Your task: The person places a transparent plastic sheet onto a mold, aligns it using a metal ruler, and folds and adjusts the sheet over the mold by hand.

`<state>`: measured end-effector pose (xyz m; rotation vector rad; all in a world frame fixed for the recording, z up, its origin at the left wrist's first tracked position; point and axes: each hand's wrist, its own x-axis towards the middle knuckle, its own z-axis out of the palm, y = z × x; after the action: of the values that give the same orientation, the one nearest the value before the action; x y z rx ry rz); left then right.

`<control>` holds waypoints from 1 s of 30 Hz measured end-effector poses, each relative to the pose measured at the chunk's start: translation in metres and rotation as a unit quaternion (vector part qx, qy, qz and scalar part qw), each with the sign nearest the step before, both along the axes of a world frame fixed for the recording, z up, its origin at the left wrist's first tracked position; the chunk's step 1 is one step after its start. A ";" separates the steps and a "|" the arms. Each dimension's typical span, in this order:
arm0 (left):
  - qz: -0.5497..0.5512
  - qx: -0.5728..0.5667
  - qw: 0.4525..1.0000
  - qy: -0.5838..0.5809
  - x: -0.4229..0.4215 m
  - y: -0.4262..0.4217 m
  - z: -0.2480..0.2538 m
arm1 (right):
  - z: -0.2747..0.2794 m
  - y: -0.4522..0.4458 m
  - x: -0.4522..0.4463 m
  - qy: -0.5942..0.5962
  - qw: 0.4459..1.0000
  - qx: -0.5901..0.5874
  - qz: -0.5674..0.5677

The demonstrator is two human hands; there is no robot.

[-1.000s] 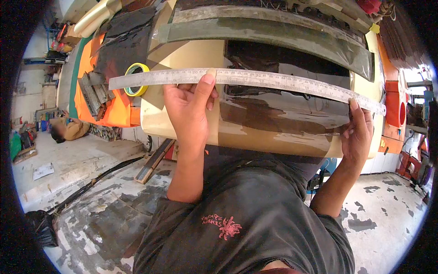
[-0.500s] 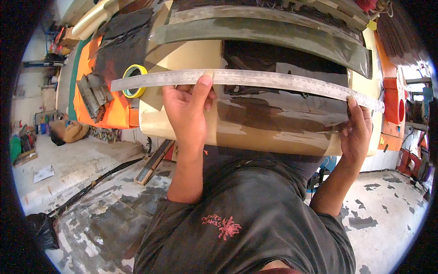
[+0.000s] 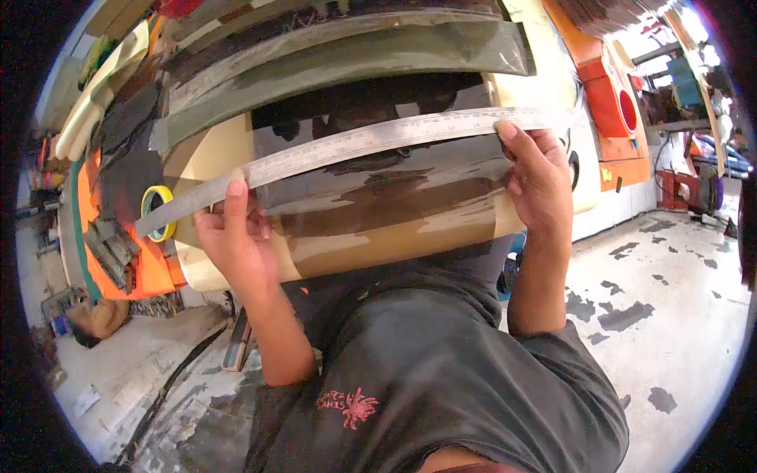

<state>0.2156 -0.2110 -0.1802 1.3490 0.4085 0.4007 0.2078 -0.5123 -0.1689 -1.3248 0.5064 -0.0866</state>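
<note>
A long metal ruler point(image 3: 371, 143) spans the view, its left end lower than its right. My left hand point(image 3: 243, 244) is closed on its left part, thumb on top and fingers below. Toward the other end, my right hand point(image 3: 542, 177) pinches the ruler with its thumb, the fingers partly hidden beneath. Under the ruler lies a glossy dark film point(image 3: 386, 193) on a cream-coloured curved surface point(image 3: 201, 256). The right hand is at the film's edge; whether it also grips the film, I cannot tell. A yellow tape roll point(image 3: 160, 206) sits under the ruler's left end.
Greenish translucent strips point(image 3: 371, 67) lie across the far side. Worn metal pieces point(image 3: 112, 248) rest on orange material point(image 3: 154, 272) at the left. A red-orange box with a round hole point(image 3: 609, 98) stands at the right. A person point(image 3: 98, 317) is on the floor at far left.
The view has turned, so the ruler and surface now appear tilted and shifted left. My right hand sits farther in from the ruler's right end. Both hands keep hold of the ruler.
</note>
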 end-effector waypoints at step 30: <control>0.154 -0.149 0.963 -0.163 -0.032 0.039 0.032 | 0.002 -0.063 -0.037 -0.316 0.939 0.100 0.091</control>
<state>0.1838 -0.1720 -0.1481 0.9060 0.3856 0.7776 0.1709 -0.5750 -0.1669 -1.0617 -0.1521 -0.2896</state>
